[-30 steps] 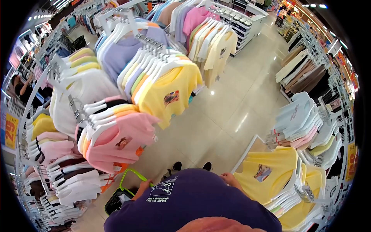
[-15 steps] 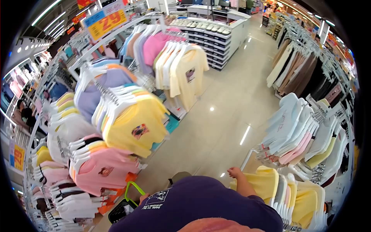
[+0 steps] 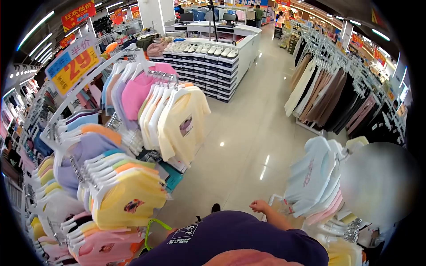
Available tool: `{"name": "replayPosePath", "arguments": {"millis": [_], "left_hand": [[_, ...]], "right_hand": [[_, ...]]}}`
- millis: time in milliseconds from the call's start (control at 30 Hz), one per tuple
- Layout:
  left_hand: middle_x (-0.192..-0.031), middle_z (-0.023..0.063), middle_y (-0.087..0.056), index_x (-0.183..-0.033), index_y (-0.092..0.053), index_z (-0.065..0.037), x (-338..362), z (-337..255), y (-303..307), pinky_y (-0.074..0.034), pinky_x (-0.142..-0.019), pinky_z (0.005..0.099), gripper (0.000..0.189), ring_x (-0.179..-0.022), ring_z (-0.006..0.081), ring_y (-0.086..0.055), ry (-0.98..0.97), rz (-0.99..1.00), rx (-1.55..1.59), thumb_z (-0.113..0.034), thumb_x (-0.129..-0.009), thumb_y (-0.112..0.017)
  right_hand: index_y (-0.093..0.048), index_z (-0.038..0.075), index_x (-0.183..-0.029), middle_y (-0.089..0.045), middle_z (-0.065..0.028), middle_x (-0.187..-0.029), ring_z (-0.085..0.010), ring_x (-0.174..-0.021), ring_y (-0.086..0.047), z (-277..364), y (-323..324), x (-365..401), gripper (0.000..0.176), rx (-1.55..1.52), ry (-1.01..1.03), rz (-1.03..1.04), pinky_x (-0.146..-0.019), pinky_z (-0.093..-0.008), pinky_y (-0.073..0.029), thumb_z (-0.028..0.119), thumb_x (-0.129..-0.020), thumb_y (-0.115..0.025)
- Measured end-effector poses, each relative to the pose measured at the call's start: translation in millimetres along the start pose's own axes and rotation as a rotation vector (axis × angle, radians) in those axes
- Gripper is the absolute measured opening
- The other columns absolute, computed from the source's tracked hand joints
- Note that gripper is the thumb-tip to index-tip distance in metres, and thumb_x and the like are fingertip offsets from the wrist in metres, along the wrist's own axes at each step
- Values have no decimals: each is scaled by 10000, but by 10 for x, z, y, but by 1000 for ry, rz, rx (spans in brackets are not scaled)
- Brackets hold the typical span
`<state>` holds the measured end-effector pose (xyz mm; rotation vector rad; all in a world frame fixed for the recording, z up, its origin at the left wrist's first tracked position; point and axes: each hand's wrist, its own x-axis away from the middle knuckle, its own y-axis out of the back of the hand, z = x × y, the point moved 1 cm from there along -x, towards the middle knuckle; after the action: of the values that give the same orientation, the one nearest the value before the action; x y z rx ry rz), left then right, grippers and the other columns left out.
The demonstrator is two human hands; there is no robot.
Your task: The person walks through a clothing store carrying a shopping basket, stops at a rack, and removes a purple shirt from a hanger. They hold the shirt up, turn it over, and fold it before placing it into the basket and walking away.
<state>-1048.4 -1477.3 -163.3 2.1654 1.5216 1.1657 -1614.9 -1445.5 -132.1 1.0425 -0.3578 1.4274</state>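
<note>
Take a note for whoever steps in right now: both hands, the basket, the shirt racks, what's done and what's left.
Left hand: hidden behind the purple shirt; only the green basket handle shows on that side.
Right hand: fingers curled, nothing seen in it, close to the pale blue shirts on the right-side rack.
Things: yellow shirts hang on the rack to the left; the basket's inside is out of view.
Done: nothing to show; no shirt is in hand.
Left: every shirt in view hangs on its rack, none picked.
</note>
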Motion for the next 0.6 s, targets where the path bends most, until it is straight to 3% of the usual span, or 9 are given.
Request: {"name": "replayPosePath", "arguments": {"millis": [133,167,200,267,467,567,600], "left_hand": [[-688,192,-616,-888,-660,-72,-542,-332,-79,-467,-631,392,219,-684,324,-633,-53,18,27,-246,-755,-673],[-682,191,-614,-887,-660,-72,-518,-825,112,-466,-624,391,216,-675,321,-633,-67,26,27,-242,-755,-675],[-676,190,-612,-886,-660,-71,-627,-766,26,-464,-618,389,213,-666,318,-632,-75,33,23,-238,-755,-677],[-685,200,-609,-906,-657,-77,-660,-1429,313,-463,-620,392,229,-681,331,-632,-71,107,-4,-243,-750,-678],[-721,213,-613,-940,-652,-74,-1408,-1359,-188,-459,-639,402,258,-724,352,-628,-97,105,-92,-250,-752,-676],[-736,206,-624,-926,-655,-63,-1531,-1512,-429,-463,-655,414,257,-734,370,-623,0,27,-12,-250,-751,-673],[-742,207,-626,-918,-656,-58,-1526,-1546,-536,-467,-661,416,250,-738,367,-625,144,-16,67,-246,-754,-668]], "right_hand": [[-686,31,-984,-678,-51,-788,-151,-642,-648,-180,626,-135,350,146,-88,-28,-535,-289,-509,346,-833,-665],[-688,30,-983,-681,-53,-788,-155,-642,-651,-212,782,-167,356,204,-114,-33,-542,-294,-516,351,-832,-665],[-690,29,-983,-683,-56,-788,-159,-641,-654,-274,919,-251,362,256,-138,-34,-548,-300,-524,356,-830,-666],[-687,24,-987,-684,-64,-784,-164,-643,-656,-332,1148,-371,375,190,-195,-44,-557,-312,-533,362,-828,-666],[-707,35,-960,-689,-77,-743,-174,-621,-664,-273,1725,-991,345,68,-186,-66,-554,-326,-534,345,-828,-630],[-716,42,-951,-691,-80,-721,-175,-600,-663,-112,2136,-1537,348,103,-97,-15,-560,-329,-532,348,-816,-620],[-714,41,-956,-690,-79,-719,-173,-594,-661,-81,2238,-1686,355,116,-64,17,-564,-328,-531,351,-812,-620]]}}
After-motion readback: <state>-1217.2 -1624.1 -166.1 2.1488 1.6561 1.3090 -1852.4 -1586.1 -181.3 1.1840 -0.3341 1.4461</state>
